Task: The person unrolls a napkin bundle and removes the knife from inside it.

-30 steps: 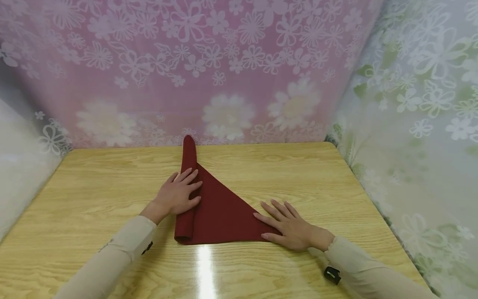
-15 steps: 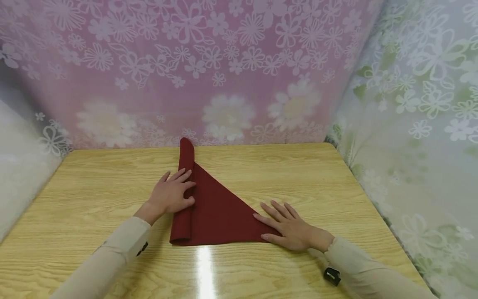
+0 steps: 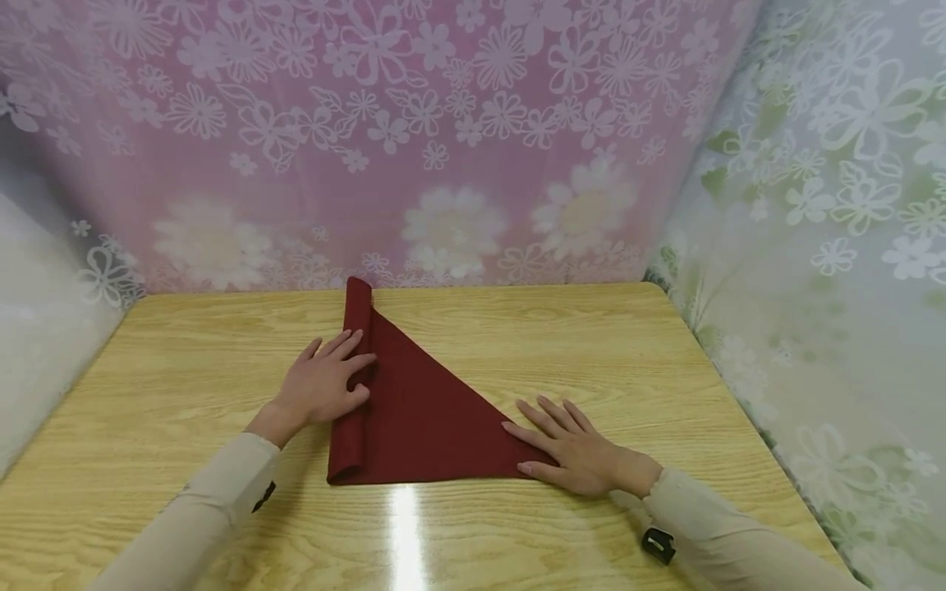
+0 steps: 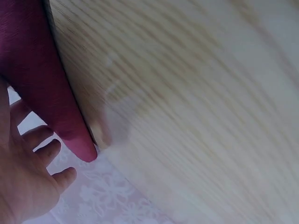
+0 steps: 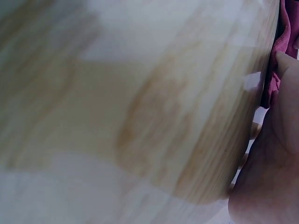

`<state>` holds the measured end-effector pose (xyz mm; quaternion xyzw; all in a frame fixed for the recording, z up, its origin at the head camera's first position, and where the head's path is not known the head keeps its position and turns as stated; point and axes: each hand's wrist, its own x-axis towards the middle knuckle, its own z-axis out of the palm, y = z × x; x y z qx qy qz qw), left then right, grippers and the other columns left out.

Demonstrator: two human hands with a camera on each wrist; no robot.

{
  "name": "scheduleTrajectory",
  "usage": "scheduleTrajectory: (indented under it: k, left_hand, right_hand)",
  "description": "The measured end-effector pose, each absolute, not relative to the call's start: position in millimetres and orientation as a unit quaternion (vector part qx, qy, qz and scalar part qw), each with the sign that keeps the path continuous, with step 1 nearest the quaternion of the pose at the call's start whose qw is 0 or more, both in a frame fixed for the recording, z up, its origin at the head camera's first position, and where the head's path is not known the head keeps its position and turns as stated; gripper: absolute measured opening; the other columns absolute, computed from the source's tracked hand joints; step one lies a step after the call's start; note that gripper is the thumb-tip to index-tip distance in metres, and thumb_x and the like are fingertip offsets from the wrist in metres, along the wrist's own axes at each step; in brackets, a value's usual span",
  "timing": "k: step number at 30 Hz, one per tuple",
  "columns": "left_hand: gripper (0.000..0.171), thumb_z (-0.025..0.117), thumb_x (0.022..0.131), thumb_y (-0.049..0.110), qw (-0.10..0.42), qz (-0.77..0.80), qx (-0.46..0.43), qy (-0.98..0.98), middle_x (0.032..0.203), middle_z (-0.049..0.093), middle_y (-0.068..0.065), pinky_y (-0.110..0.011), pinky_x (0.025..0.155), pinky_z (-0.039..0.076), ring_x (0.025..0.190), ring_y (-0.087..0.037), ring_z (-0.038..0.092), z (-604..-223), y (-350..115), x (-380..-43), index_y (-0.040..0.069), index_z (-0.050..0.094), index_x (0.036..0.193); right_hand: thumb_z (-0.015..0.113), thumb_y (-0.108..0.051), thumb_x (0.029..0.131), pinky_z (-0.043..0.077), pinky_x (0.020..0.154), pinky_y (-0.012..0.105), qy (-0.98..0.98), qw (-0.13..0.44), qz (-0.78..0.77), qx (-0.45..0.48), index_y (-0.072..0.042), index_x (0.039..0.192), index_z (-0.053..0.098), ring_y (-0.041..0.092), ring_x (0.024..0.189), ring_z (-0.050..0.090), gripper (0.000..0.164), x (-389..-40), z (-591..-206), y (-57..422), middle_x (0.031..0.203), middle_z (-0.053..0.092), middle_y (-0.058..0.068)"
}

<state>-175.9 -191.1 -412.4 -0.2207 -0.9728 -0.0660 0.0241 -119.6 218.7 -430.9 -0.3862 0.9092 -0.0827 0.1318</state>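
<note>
A dark red cloth lies on the wooden table, its left part rolled into a long tube and the rest a flat triangle tapering to the right. My left hand rests across the rolled part with its fingers spread and slightly bent. In the left wrist view, the hand is beside the roll, whose rounded far end shows. My right hand presses the right corner flat with extended fingers, which hide its tip. In the right wrist view, only a strip of cloth shows by the thumb.
The table has a wood-grain top with a bright light reflection near its front. Pink flowered fabric hangs along the back edge, and pale flowered fabric stands on the right. The roll's far end reaches close to the back edge.
My left hand has moved to the left along with the rolled part, and more flat cloth lies exposed to the roll's right. The right hand has stayed in place.
</note>
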Motion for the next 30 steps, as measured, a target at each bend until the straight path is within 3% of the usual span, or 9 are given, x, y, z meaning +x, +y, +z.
scheduleTrajectory:
  k: [6,10,15,30]
  left_hand:
    - [0.043,0.043,0.096,0.024,0.011,-0.059,-0.22,-0.974,0.15,0.035,-0.012,-0.057,0.11,0.015,0.14,-0.031,0.023,-415,-207,-172,0.014,0.058,0.135]
    - [0.046,0.042,0.1,0.038,-0.004,-0.063,-0.219,-0.974,0.151,0.034,-0.012,-0.059,0.11,0.016,0.141,-0.032,0.022,-418,-212,-170,0.016,0.053,0.139]
    - [0.06,0.043,0.097,0.054,-0.011,-0.06,-0.216,-0.975,0.152,0.031,-0.012,-0.059,0.11,0.015,0.141,-0.031,0.021,-422,-213,-168,0.018,0.047,0.144]
    - [0.06,0.043,0.098,0.052,-0.012,-0.048,-0.212,-0.976,0.153,0.029,-0.013,-0.06,0.109,0.018,0.141,-0.032,0.022,-426,-214,-165,0.019,0.04,0.148]
  right_hand:
    - [0.033,-0.053,0.101,0.001,0.111,0.058,0.908,0.13,-0.086,-0.388,-0.029,0.154,0.021,0.033,0.144,0.0,0.059,-121,-432,219,0.16,0.006,0.005]
    - [0.033,-0.052,0.101,0.001,0.11,0.059,0.907,0.127,-0.091,-0.392,-0.029,0.154,0.021,0.034,0.144,0.001,0.059,-121,-433,219,0.16,0.006,0.006]
    - [0.036,-0.05,0.101,0.003,0.109,0.06,0.905,0.121,-0.099,-0.395,-0.027,0.154,0.023,0.036,0.143,0.003,0.058,-121,-433,218,0.159,0.009,0.008]
    - [0.034,-0.053,0.1,0.003,0.11,0.059,0.905,0.142,-0.1,-0.388,-0.027,0.153,0.026,0.034,0.144,0.002,0.06,-121,-425,218,0.159,0.009,0.006]
